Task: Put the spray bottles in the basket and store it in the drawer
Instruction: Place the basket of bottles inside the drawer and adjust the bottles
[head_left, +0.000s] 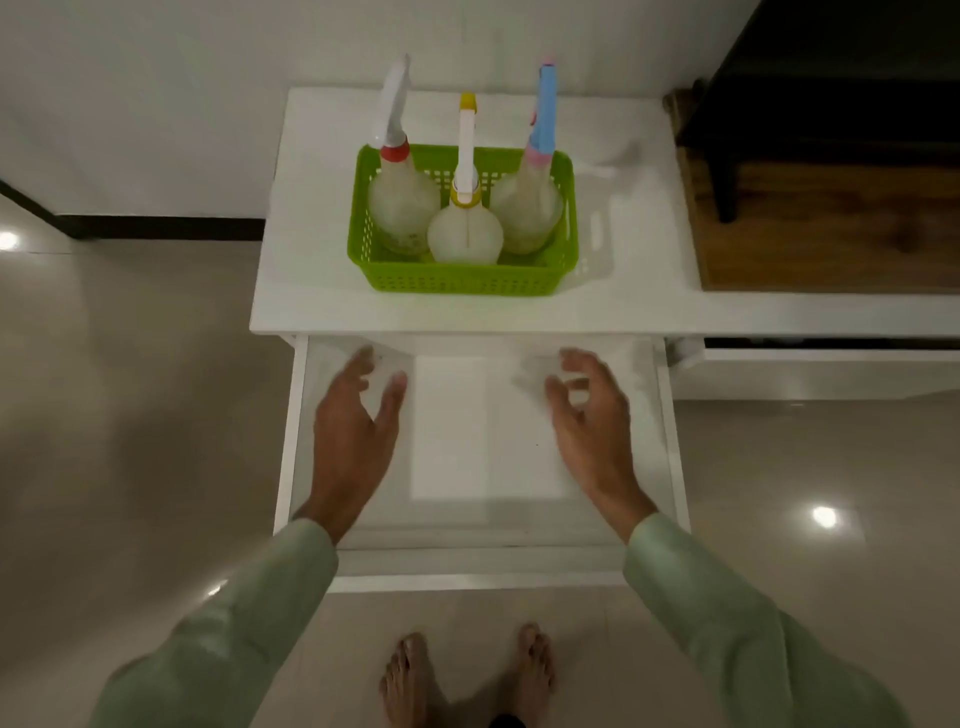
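Note:
A green perforated basket (457, 280) stands on the white cabinet top (311, 249). Three spray bottles stand upright in it: one with a red collar (402, 208) at left, one with a yellow nozzle (465, 228) in the middle front, one with a blue and pink head (527, 208) at right. Below the top, the white drawer (670, 441) is pulled out with nothing in it. My left hand (353, 431) and my right hand (592, 421) hover over the drawer's left and right sides, fingers spread, holding nothing, short of the basket.
A dark wooden box (831, 223) sits on the counter to the right, with a black unit (831, 67) above it. A white wall lies behind the cabinet. Glossy floor tiles (130, 415) surround it. My bare feet (467, 675) stand just in front of the drawer.

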